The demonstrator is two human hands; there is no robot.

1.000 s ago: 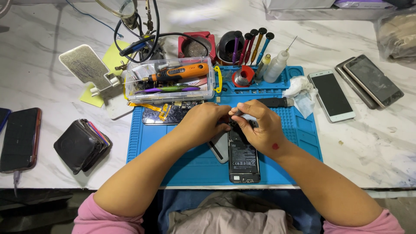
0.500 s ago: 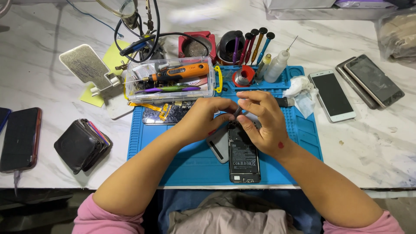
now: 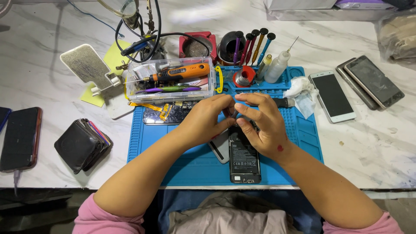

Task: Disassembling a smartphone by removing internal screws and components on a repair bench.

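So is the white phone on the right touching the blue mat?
Apart. The head view shows the white phone lying on the marble table, with a plain strip of marble between its left edge and the blue mat.

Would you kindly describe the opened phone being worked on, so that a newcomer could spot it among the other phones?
Start at the blue work mat in the middle of the marble table. The opened phone lies at the mat's near edge, just below the left hand and right hand. Unlike the other phones, which lie off the mat, it shows a black battery.
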